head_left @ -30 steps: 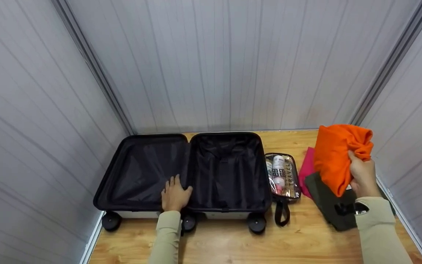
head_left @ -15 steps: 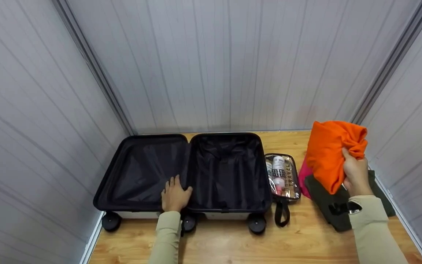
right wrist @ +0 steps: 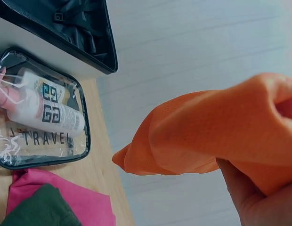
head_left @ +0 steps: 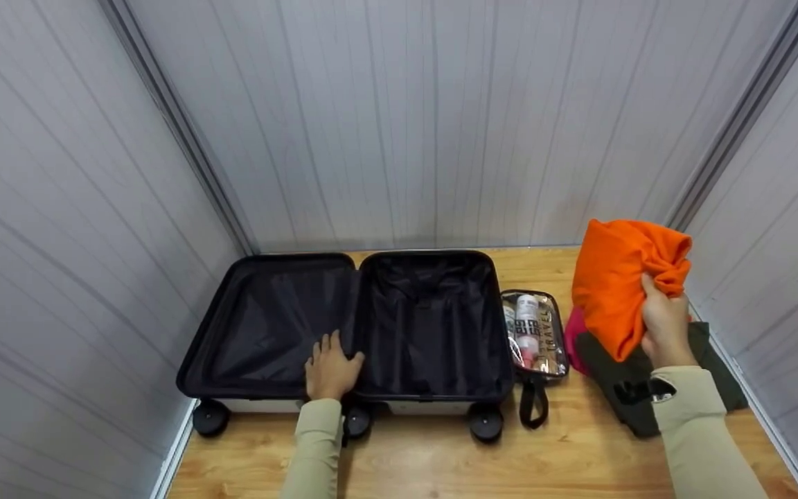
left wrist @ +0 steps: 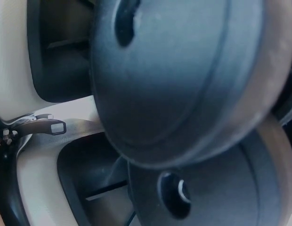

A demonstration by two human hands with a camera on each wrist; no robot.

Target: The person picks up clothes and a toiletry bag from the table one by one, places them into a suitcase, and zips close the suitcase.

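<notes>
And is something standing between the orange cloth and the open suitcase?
Yes, but low: on the floor between the orange cloth and the open suitcase lie the clear travel pouch and part of the pink cloth. The right hand holds the orange cloth raised, so passing over seems possible.

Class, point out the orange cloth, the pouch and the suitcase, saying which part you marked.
Orange cloth (head_left: 610, 284), head view: its smooth middle.
Pouch (right wrist: 42, 151), right wrist view: clear front panel.
Suitcase (head_left: 430, 336), head view: lining of the right half.

Pouch (head_left: 544, 333) obstructs floor (head_left: 433, 464) beside suitcase (head_left: 433, 339); free passage above both.
</notes>
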